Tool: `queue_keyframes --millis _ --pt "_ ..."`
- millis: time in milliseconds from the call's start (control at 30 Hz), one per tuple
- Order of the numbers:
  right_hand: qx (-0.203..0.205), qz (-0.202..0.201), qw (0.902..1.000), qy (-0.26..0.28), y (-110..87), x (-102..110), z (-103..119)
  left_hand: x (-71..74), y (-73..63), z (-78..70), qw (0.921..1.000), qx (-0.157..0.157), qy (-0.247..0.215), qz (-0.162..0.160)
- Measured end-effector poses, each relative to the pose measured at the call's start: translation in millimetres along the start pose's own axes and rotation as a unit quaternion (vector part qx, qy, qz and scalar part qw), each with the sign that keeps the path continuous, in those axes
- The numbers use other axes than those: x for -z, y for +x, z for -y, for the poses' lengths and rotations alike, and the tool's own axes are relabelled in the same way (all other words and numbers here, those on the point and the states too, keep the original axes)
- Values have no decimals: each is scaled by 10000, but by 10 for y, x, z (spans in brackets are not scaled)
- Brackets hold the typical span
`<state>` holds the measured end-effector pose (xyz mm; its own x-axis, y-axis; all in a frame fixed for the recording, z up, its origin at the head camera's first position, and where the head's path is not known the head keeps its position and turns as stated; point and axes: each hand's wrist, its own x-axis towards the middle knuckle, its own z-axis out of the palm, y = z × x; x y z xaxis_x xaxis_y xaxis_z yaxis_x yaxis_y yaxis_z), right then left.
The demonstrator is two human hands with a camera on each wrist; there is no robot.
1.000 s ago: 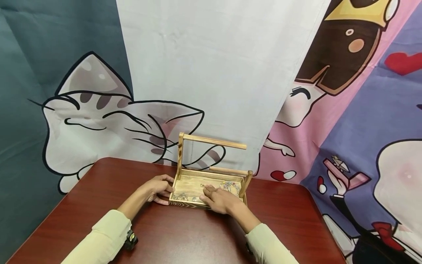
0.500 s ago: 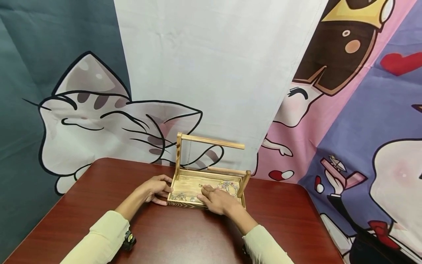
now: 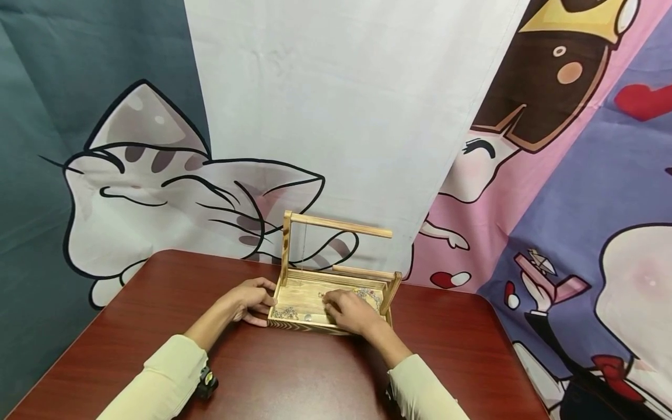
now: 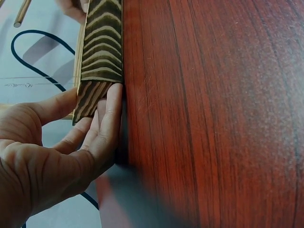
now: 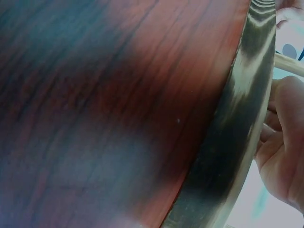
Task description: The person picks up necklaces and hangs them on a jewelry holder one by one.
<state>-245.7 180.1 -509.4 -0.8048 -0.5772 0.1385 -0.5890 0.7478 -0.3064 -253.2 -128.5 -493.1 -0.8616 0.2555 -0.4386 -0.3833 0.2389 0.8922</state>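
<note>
A wooden jewelry stand (image 3: pixel 294 327), a shallow tray with two crossbars above it, rests on the table. My left hand (image 3: pixel 255 301) grips its left end; in the left wrist view, thumb and fingers lie on either side of the striped corner (image 4: pixel 90 97). My right hand (image 3: pixel 350 312) reaches into the tray over the front wall, its fingers bent down near the floor. Whether the fingertips pinch anything is hidden. A small gold-coloured piece (image 3: pixel 321 294) lies by them. A tangled chain (image 3: pixel 286 313) sits at the tray's left, and a beaded strand (image 3: pixel 370 296) at its right.
A thin chain (image 3: pixel 304 242) hangs from the upper crossbar (image 3: pixel 341 225). The low back crossbar (image 3: pixel 364 272) runs to the right post (image 3: pixel 391 293). A small round silvery piece (image 3: pixel 308 318) lies near the front wall. Behind the reddish-brown table (image 3: pixel 294 379) hangs a printed cloth (image 3: pixel 336 105).
My right hand's fingers were stretched flatter over the tray and are now bent more, with the hand slightly further right. The left hand has kept its hold on the stand.
</note>
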Motion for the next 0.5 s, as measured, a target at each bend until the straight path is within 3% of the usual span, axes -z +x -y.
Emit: queue_keyframes --millis 233,367,500 --pt "653 -684 9955 6 17 -35 -129 11 -5 -4 10000 -18 10 11" --pt "352 -617 9975 -63 20 8 -69 7 -2 -1 10000 -25 9 8" --pt "308 -771 9965 -77 70 -80 -182 5 1 5 10000 -21 11 7"
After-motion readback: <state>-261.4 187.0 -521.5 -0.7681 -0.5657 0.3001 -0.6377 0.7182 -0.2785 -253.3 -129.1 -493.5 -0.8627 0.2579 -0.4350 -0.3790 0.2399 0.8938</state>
